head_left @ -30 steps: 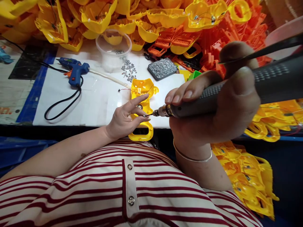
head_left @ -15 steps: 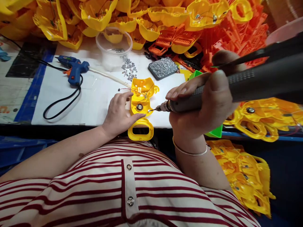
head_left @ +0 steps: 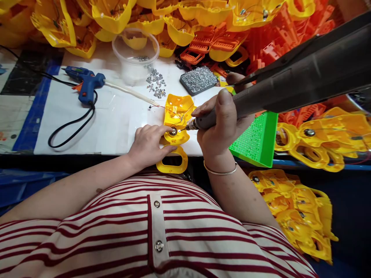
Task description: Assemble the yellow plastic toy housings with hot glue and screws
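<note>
A yellow plastic shell (head_left: 179, 103) with thin wires and a round metal part (head_left: 173, 131) lies at the front edge of the white work surface. My left hand (head_left: 147, 147) grips its near left side, index finger at the round part and thumb by the yellow handle loop (head_left: 172, 166). In my right hand (head_left: 222, 133) is a dark electric screwdriver (head_left: 269, 90), fingers wrapped round its front end. Its bit points left into the shell, just right of the round part; the fingers and tool nose partly cover the shell's right side.
A blue glue gun (head_left: 88, 87) lies left. Behind the shell are a clear tub (head_left: 135, 50), loose screws (head_left: 156, 83) and a black tray of screws (head_left: 198, 80). A green perforated basket (head_left: 255, 139) stands right. Yellow shells (head_left: 199, 15) and orange parts (head_left: 266, 46) are heaped behind.
My right hand and the screwdriver have shifted left, bringing the bit deeper over the shell and uncovering the green basket. My left index finger has moved onto the round metal part.
</note>
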Action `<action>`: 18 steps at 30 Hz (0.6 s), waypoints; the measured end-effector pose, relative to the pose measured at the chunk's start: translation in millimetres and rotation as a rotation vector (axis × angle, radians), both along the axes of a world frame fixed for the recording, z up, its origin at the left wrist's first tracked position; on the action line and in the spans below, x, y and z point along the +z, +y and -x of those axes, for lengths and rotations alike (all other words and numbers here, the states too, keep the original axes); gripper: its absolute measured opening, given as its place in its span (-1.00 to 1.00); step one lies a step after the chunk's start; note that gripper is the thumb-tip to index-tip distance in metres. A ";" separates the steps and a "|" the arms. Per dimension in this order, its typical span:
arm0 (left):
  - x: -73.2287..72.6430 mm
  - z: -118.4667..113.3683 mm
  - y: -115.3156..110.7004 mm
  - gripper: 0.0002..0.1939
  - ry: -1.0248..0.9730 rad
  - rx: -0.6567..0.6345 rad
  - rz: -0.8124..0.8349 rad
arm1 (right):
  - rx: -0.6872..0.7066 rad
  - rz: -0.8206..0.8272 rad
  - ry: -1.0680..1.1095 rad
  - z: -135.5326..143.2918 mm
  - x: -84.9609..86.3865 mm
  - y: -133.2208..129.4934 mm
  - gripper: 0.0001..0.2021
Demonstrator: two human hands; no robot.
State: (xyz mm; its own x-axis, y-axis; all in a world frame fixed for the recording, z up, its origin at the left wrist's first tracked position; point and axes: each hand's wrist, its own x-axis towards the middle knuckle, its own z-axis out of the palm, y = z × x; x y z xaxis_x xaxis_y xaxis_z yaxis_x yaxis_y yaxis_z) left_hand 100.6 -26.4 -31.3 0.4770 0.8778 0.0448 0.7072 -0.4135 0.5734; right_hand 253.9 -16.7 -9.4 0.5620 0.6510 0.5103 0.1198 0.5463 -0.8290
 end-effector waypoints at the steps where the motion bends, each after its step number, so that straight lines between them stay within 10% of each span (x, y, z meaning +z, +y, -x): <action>1: 0.3 -0.9 0.4 -0.53 0.001 0.004 0.004 | -0.002 -0.007 0.000 -0.3 0.5 -0.2 -0.70; 18: -0.6 -5.5 3.6 -0.50 -0.006 -0.048 0.016 | 0.172 0.200 0.049 -12.1 -17.6 8.8 -0.62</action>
State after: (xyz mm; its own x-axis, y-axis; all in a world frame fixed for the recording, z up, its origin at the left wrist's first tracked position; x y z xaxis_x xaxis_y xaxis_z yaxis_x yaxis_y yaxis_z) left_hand 106.1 -22.8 -31.9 0.5182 0.8546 0.0333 0.6837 -0.4373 0.5843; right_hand 266.0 -7.9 -27.0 0.4548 0.8243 0.3371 -0.0036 0.3803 -0.9249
